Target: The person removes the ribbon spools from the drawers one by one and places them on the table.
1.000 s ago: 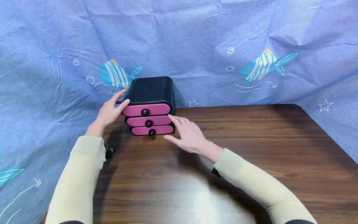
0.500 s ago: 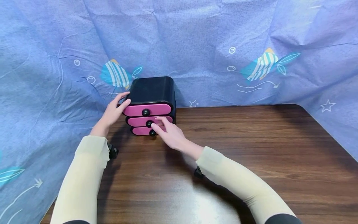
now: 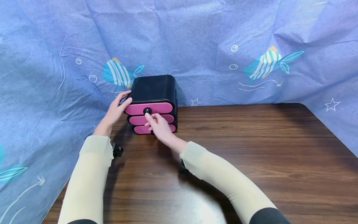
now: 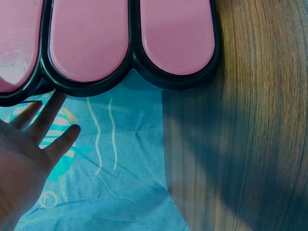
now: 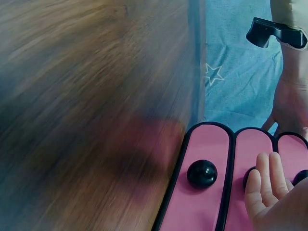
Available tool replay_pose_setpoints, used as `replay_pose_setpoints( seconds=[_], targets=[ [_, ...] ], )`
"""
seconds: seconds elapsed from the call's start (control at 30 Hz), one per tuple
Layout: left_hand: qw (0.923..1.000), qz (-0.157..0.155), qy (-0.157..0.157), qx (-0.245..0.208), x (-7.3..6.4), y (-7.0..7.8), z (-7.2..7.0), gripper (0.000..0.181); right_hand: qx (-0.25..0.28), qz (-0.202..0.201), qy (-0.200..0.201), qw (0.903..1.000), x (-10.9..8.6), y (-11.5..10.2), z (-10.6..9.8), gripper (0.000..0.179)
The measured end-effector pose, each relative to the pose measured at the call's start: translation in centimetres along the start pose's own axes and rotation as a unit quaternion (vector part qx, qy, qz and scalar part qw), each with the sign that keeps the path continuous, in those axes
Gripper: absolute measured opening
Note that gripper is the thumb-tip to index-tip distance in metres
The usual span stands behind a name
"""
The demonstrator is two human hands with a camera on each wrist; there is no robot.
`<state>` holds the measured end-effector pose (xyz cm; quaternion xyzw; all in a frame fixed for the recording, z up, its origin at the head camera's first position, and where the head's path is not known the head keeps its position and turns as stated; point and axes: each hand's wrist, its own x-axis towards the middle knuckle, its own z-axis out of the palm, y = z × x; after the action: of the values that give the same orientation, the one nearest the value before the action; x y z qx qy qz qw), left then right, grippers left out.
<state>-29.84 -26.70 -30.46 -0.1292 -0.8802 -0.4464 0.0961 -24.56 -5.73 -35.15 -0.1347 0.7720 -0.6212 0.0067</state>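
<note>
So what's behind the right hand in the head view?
Behind the right hand are the middle drawer and bottom drawer, pink fronts showing either side. The bottom knob just peeks out; the middle knob is covered, though the right wrist view shows part of it.

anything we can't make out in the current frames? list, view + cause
- Middle knob: head, covered by the right hand; right wrist, partly behind its fingers.
- Top knob: right wrist, cut by the right edge.
- Cabinet interior: all views, hidden by the pink fronts and shell.
- Tabletop grain: right wrist, blurred.
</note>
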Motion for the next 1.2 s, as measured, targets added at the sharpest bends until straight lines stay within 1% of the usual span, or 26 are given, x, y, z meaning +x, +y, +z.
replay_pose_setpoints(
  seconds=[0.2,0.27,0.33,0.43,0.53,0.63,0.83,1.03,1.2],
  targets=[
    [0.9997,-0.010,-0.009,-0.020,-1.1,2.7,-0.1,0.055,0.011,0.003,0.040,0.9991,0.7,-0.3,0.7,0.049],
    [0.9995,-0.009,-0.011,-0.028,-1.3,3.1,-0.1,0.055,0.012,0.005,0.055,0.9984,0.9,-0.5,0.7,0.050],
    [0.9994,-0.009,-0.011,-0.032,-1.1,2.8,-0.2,0.056,0.012,0.008,0.072,0.9973,1.0,-0.6,0.7,0.052],
    [0.9992,-0.013,-0.011,-0.037,-0.5,1.5,-0.3,0.058,0.019,0.017,0.092,0.9955,1.2,-0.8,0.7,0.053],
    [0.9989,-0.025,-0.008,-0.038,0.0,0.3,-0.3,0.059,0.039,0.026,0.098,0.9941,1.4,-0.9,0.7,0.053],
    [0.9980,-0.040,-0.009,-0.048,0.3,-0.4,-0.2,0.060,0.064,0.031,0.098,0.9926,1.5,-0.9,0.8,0.051],
    [0.9970,-0.055,-0.021,-0.051,0.3,-0.4,-0.3,0.062,0.071,0.032,0.100,0.9919,1.2,-0.7,0.9,0.049],
    [0.9958,-0.066,-0.033,-0.054,0.3,-0.3,-0.6,0.062,0.074,0.010,0.090,0.9932,0.1,-0.4,1.1,0.048],
    [0.9948,-0.065,-0.041,-0.066,0.5,-0.5,-0.8,0.062,0.074,-0.001,0.085,0.9936,-0.9,-0.5,1.3,0.050]
  ],
)
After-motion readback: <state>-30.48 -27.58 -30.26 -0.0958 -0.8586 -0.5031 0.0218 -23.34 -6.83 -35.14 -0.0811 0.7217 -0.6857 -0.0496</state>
